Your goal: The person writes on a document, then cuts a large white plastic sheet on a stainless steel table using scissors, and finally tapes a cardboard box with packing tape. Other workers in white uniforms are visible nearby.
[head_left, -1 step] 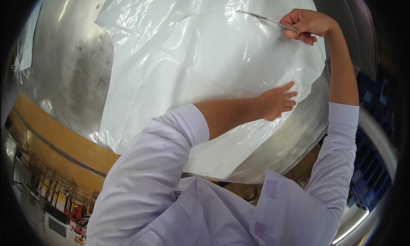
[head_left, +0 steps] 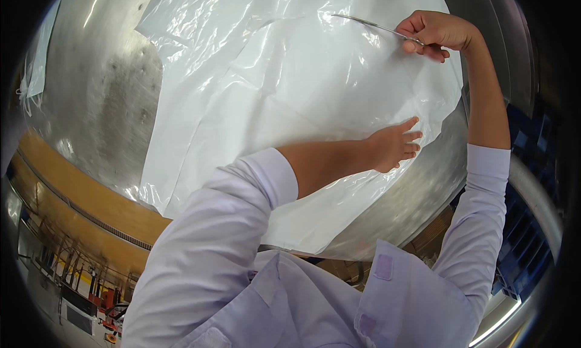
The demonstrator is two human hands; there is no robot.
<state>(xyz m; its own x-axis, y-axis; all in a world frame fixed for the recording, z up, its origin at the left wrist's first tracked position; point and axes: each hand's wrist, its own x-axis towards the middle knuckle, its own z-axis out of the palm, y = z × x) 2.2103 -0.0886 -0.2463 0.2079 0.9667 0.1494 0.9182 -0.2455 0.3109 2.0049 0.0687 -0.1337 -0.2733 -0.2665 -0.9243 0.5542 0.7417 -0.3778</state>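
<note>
A large white plastic sheet (head_left: 236, 124), glossy and creased, is spread over a metal table. My left hand (head_left: 394, 145) lies flat on the sheet near its right side, fingers spread and holding nothing. Farther back on the right, my right hand (head_left: 433, 35) is closed round the handles of slim metal scissors (head_left: 374, 25). Their blades point left above or against the sheet; I cannot tell whether they touch it. The handle loops are mostly hidden by my fingers.
The metal tabletop (head_left: 109, 100) shows left of the sheet. A white piece with strings (head_left: 35, 76) hangs at the far left edge. Dark blue crates (head_left: 526, 227) stand below on the right, beside a metal rail. Equipment (head_left: 91, 293) stands on the floor at lower left.
</note>
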